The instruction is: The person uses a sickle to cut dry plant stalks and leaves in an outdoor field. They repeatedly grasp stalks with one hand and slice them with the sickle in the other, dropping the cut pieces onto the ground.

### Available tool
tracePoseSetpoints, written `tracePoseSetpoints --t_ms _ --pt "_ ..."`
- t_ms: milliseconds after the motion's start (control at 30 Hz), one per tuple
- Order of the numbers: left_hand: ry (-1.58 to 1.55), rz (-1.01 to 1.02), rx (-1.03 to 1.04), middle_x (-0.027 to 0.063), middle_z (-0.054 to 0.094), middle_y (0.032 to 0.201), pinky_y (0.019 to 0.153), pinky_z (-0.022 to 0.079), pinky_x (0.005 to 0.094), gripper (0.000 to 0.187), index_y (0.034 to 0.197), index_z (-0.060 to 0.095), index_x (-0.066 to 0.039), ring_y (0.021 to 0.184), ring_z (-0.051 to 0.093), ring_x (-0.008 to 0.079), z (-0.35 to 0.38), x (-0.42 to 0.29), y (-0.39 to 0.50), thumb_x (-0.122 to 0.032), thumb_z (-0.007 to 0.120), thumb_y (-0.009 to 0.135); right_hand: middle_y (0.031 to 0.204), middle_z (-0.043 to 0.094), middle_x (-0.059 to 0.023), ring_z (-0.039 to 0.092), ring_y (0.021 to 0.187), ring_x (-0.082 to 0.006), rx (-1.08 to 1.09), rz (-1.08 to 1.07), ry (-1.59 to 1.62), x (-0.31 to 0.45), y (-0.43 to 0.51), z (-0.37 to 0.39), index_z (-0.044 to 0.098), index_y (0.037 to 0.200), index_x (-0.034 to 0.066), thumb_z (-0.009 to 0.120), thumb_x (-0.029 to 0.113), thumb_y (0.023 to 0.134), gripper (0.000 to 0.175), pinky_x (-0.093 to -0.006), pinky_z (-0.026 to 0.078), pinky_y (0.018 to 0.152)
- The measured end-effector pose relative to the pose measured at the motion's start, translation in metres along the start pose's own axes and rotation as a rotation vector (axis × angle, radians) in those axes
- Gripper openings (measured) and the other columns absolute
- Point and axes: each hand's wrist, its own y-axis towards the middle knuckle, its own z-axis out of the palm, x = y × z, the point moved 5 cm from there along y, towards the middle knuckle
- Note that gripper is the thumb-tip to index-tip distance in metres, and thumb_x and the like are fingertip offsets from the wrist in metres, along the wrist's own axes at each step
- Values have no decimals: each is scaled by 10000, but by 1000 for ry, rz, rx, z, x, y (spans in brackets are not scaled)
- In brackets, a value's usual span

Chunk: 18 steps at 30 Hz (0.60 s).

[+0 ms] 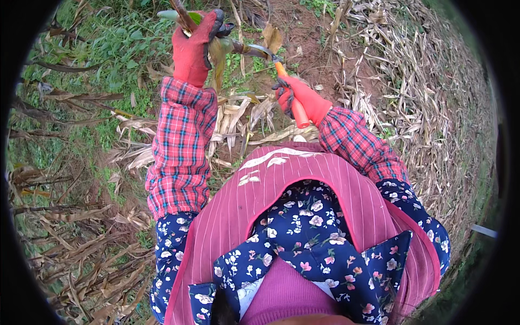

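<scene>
My left hand (pixel 195 48), in a red work glove with dark coated fingers, is closed around a corn stalk (pixel 243 48) at the top of the view. Part of the stalk is green and part brown, with a dry leaf (pixel 219 61) hanging from it below the fist. Lower and to the right, my right hand (pixel 302 97) wears a matching glove. It grips the orange handle (pixel 300 113) of a sickle. The curved metal blade (pixel 263 49) lies against the stalk's right-hand part; whether it has cut in cannot be told.
Dry corn stalks (pixel 81 260) stand or lean along the left side, with green weeds (pixel 130 48) among them. Flattened dry stalks and leaves (pixel 438 101) cover the ground at the right. Bare reddish soil (pixel 304 36) shows between, and loose husks (pixel 231 118) lie before my apron.
</scene>
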Motion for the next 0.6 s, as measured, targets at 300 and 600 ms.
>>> tracePoseSetpoints --t_ms 300,600 --pt "125 154 17 -26 567 693 555 397 210 224 888 614 -44 616 505 51 43 1 -104 -156 750 750 736 488 26 425 517 -23 -257 -131 -249 -47 -89 7 437 938 124 602 267 873 228 -176 359 434" --pt "-572 -227 -592 28 469 557 677 516 370 225 718 463 -95 504 501 182 -93 94 -84 -221 544 885 655 463 30 359 438 -34 -627 -32 -699 -31 -192 27 451 862 117 534 329 895 230 -178 280 369"
